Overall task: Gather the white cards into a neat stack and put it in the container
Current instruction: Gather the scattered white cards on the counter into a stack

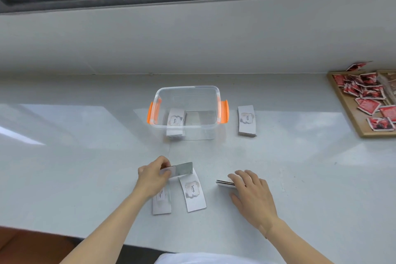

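White cards lie in several spots on the pale desk [85, 156]. One small stack [175, 122] already sits inside the clear container [187, 92], against its left side; the container has orange handles [224, 112] and stands mid-desk, lid off. Another short stack [246, 121] rests just to the right of it, apart from its wall. Nearer the person, a single card printed "love." [193, 194] lies flat, and beside it on the left another card [161, 202] is partly covered by the left hand [153, 177]. That hand's fingers [166, 172] pinch a card [182, 169] by its left end, lifted and tilted so its shaded side faces us, its far end just above the "love." card. The right hand [251, 194] lies over a thin stack [225, 184] on the desk, fingers loosely spread across its top, the stack's left edge poking out. Off to the far right a wooden tray [342, 109] holds a jumble of red packets [368, 106].
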Action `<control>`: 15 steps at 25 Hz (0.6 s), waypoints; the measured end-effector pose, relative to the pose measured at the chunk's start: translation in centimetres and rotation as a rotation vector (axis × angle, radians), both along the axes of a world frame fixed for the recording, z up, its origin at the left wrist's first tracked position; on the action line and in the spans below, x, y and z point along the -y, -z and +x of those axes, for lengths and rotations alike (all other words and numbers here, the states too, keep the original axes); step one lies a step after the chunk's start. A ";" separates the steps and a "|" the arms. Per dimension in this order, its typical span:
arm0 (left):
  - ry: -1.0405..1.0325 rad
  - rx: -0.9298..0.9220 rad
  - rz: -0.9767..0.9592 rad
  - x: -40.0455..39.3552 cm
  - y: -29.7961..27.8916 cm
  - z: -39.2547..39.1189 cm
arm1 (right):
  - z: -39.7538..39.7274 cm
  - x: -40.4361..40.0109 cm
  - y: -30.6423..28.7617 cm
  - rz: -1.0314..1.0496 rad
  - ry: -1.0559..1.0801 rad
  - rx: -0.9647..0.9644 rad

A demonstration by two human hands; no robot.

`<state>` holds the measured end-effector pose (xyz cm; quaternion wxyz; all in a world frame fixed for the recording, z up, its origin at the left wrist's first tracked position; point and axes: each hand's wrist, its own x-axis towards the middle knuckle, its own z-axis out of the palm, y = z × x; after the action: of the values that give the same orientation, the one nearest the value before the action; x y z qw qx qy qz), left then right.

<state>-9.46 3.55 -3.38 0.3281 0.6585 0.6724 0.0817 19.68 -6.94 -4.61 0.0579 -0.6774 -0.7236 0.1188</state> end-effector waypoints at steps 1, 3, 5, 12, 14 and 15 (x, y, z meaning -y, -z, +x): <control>0.024 0.084 -0.013 -0.2 -0.6 0.4 | 0.0 0.0 0.1 -0.010 0.004 -0.009; 0.131 0.142 0.032 -0.2 -1.4 1.8 | -0.1 0.1 0.2 -0.025 0.011 -0.031; 0.186 0.158 0.083 0.2 -1.4 4.0 | 0.0 0.2 0.1 -0.025 0.015 -0.059; 0.323 0.266 -0.001 2.5 0.2 10.4 | 0.1 0.1 0.2 -0.016 0.032 -0.109; 0.340 0.294 -0.079 2.7 0.0 11.3 | 0.2 0.0 0.4 -0.016 0.027 -0.100; 0.348 0.308 -0.116 2.8 -0.1 11.6 | 0.2 -0.1 0.6 -0.014 0.023 -0.102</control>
<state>2.18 0.75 -3.31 0.4732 0.7242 0.4945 0.0844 19.90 -6.88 -5.17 0.0913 -0.6792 -0.7109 0.1576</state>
